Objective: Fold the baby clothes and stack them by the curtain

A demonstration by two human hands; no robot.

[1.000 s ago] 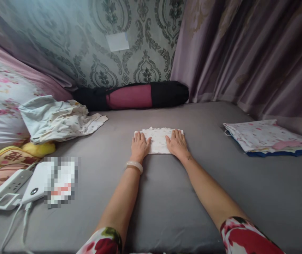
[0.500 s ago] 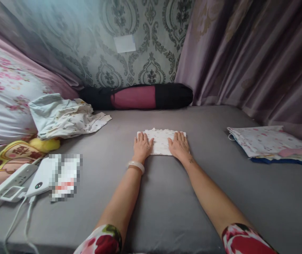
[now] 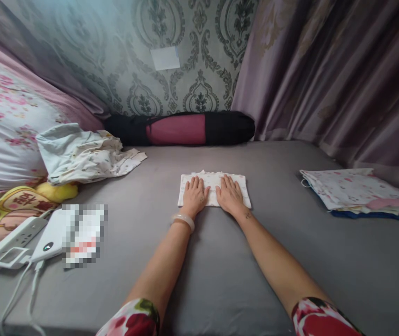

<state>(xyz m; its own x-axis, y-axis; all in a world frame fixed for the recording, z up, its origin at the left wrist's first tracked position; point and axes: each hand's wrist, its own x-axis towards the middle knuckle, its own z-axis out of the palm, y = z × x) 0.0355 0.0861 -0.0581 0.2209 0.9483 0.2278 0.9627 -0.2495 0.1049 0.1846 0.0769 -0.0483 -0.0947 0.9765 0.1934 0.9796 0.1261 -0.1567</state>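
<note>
A white folded garment (image 3: pixel 212 181) with a faint print lies flat on the grey sheet (image 3: pixel 216 261) in front of me. My left hand (image 3: pixel 195 196) rests palm down on its left half, fingers stretched forward. On the right half, my right hand (image 3: pixel 231 194) lies flat in the same way. Both thumbs point inward with a small gap between them. A pale bangle (image 3: pixel 184 221) circles my left wrist. Parts of the cloth under the palms are hidden.
At the right sits a stack of folded clothes (image 3: pixel 353 189). Crumpled clothes (image 3: pixel 83 156) lie at the left by a floral pillow (image 3: pixel 3 121). A power strip (image 3: pixel 6 247) and a white power bank (image 3: pixel 55 235) with cables are nearer. A black and pink roll bag (image 3: pixel 178 128) lines the wall.
My hands have slid inward from the garment's side edges towards its middle, both still flat. The camera view has shifted slightly.
</note>
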